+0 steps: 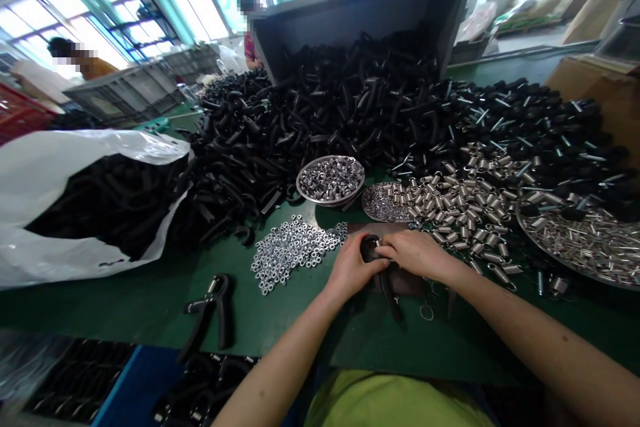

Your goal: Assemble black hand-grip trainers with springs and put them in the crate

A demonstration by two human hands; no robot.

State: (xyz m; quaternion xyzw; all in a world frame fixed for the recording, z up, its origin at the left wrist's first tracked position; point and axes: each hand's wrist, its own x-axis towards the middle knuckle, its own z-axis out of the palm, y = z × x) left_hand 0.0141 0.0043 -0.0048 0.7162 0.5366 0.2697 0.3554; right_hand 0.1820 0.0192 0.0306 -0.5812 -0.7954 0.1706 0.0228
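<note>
My left hand (351,265) is closed around a black curved hand-grip handle (371,248). A black handle leg (391,299) extends below, towards me. My right hand (411,252) meets it from the right, thumb and fingertips pinched at the handle's curved upper end. A bit of bright metal shows there, but what the right fingertips hold is hidden. Both hands are over a dark metal plate (413,283) on the green table. To the left lies an assembled hand gripper (225,317) with two black handles and a metal spring.
Metal nuts (287,250) are spread left of my hands. Behind stand a bowl of small metal parts (331,180) and a heap of black handles (345,107) spilling from a grey crate (450,13). Springs (455,207) and a tray of pins (590,253) are right; a white bag (30,153) is left.
</note>
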